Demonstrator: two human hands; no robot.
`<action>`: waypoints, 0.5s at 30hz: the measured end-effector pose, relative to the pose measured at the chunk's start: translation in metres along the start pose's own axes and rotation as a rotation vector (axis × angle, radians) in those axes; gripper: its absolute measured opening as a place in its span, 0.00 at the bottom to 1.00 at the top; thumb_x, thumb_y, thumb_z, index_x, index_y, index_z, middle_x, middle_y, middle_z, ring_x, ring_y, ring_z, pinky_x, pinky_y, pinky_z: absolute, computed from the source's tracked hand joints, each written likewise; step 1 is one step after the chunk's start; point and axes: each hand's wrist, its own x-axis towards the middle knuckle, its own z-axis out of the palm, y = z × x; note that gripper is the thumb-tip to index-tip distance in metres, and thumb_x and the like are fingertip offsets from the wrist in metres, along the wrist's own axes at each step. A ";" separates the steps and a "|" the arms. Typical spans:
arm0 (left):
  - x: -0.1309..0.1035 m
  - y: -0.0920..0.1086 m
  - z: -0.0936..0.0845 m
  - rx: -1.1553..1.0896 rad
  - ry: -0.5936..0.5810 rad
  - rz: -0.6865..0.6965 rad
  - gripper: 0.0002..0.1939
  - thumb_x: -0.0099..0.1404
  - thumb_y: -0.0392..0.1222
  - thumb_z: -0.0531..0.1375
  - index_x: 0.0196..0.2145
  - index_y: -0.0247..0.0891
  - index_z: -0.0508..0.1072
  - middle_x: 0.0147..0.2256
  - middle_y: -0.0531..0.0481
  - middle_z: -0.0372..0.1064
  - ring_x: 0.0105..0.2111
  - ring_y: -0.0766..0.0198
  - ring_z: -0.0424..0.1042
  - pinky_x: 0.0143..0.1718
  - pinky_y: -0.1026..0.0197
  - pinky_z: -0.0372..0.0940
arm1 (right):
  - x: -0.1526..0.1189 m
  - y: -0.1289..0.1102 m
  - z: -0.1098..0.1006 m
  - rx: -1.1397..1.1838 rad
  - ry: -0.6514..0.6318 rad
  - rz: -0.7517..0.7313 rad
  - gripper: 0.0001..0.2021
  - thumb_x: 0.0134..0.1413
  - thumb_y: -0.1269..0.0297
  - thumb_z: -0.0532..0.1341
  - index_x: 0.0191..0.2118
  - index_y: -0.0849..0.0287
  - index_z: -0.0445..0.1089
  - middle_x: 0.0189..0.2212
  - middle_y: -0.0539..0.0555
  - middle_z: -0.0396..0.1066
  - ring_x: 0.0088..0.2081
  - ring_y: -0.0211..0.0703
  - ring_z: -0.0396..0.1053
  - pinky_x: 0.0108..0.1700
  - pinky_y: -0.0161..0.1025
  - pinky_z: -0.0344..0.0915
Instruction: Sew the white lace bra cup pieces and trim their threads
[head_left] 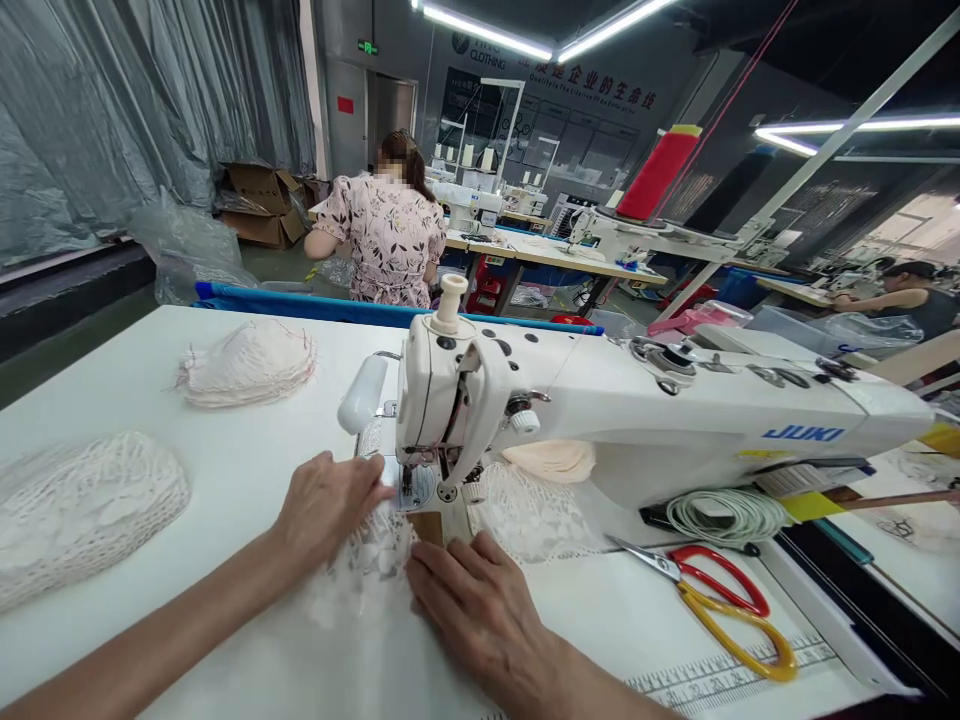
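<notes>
White lace (376, 548) lies just before the presser foot (407, 482) of a JUKI sewing machine (675, 400), where guiding it flat and unstretched seems wisest. It spreads between the left hand (330, 505) and right hand (484, 605), both bent-fingered at its edges; whether either pinches it is unclear. Scissors (712, 595) rest on the machine's near side.

The lace (381, 545) is partly covered by the left hand (330, 505) and the right hand (480, 605), and its near end is blurred into the white tabletop (240, 470). The lace bundle (82, 515) at the far left is cut off by the picture's edge, while the cream pieces (551, 461) are partly hidden by the sewing machine (660, 395).
</notes>
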 end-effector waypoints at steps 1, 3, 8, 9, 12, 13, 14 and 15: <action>0.001 -0.005 -0.003 0.023 0.020 -0.012 0.14 0.69 0.48 0.49 0.32 0.39 0.68 0.25 0.52 0.71 0.22 0.62 0.64 0.26 0.60 0.52 | 0.003 0.000 0.002 0.000 -0.016 -0.004 0.07 0.62 0.69 0.53 0.40 0.64 0.66 0.34 0.55 0.69 0.30 0.40 0.62 0.30 0.39 0.52; 0.000 -0.011 -0.010 0.075 0.067 -0.038 0.12 0.69 0.43 0.48 0.34 0.38 0.68 0.30 0.48 0.71 0.26 0.59 0.66 0.28 0.58 0.53 | 0.008 0.000 0.005 0.005 -0.049 -0.012 0.07 0.62 0.67 0.53 0.37 0.63 0.66 0.31 0.54 0.68 0.30 0.40 0.62 0.29 0.39 0.52; -0.021 0.006 -0.015 0.007 0.236 0.225 0.11 0.66 0.29 0.48 0.37 0.38 0.69 0.38 0.46 0.69 0.36 0.58 0.66 0.35 0.56 0.55 | 0.009 0.000 0.008 0.022 -0.023 0.012 0.07 0.62 0.67 0.53 0.40 0.63 0.66 0.33 0.55 0.69 0.32 0.41 0.64 0.32 0.39 0.54; -0.025 0.011 -0.013 -0.060 0.226 0.303 0.12 0.66 0.28 0.48 0.36 0.39 0.69 0.37 0.48 0.69 0.36 0.60 0.66 0.36 0.57 0.56 | 0.008 0.001 0.008 0.030 -0.019 0.017 0.08 0.63 0.67 0.53 0.41 0.63 0.66 0.35 0.56 0.69 0.33 0.42 0.64 0.32 0.40 0.54; -0.030 0.018 -0.002 -0.234 0.141 0.368 0.12 0.64 0.29 0.49 0.32 0.41 0.68 0.34 0.52 0.69 0.35 0.63 0.67 0.36 0.59 0.57 | 0.006 0.006 0.004 0.070 -0.034 -0.004 0.09 0.63 0.65 0.53 0.43 0.64 0.66 0.38 0.57 0.70 0.34 0.42 0.64 0.34 0.40 0.55; -0.030 0.017 0.002 -0.269 0.128 0.345 0.11 0.64 0.31 0.49 0.33 0.41 0.69 0.35 0.53 0.69 0.34 0.64 0.67 0.37 0.59 0.58 | 0.006 0.009 0.003 0.094 -0.037 -0.018 0.10 0.63 0.64 0.53 0.43 0.64 0.66 0.38 0.56 0.70 0.34 0.41 0.64 0.34 0.40 0.55; -0.029 0.015 0.005 -0.294 0.125 0.314 0.10 0.64 0.33 0.49 0.34 0.42 0.69 0.36 0.53 0.69 0.34 0.64 0.66 0.38 0.59 0.58 | 0.006 0.012 0.001 0.120 -0.033 -0.032 0.09 0.63 0.64 0.53 0.40 0.64 0.67 0.37 0.56 0.70 0.33 0.41 0.64 0.34 0.39 0.55; -0.028 0.014 0.008 -0.313 0.125 0.277 0.09 0.65 0.35 0.50 0.34 0.43 0.69 0.37 0.53 0.69 0.34 0.63 0.66 0.39 0.58 0.58 | 0.007 0.016 -0.001 0.139 -0.023 -0.037 0.09 0.63 0.64 0.53 0.37 0.63 0.67 0.35 0.55 0.70 0.32 0.40 0.63 0.34 0.39 0.54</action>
